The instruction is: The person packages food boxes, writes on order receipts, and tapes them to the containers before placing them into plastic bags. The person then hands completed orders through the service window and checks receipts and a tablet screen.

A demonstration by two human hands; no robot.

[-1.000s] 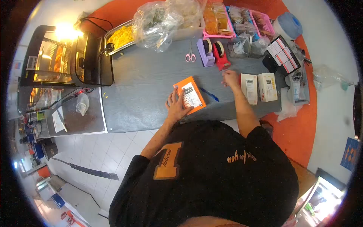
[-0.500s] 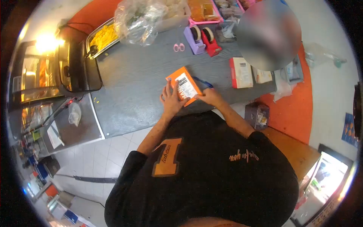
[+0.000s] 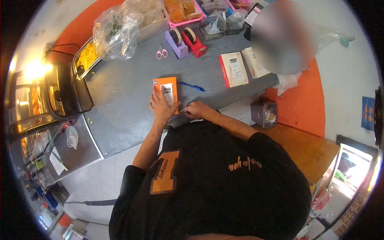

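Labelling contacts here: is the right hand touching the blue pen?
Apart. The head view shows a strip of bare dark tabletop between the right hand and the blue pen.

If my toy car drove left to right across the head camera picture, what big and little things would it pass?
Lit food display case → big clear plastic bag → orange box under the left hand → blue pen → red-and-white box → blue poster on the wall.
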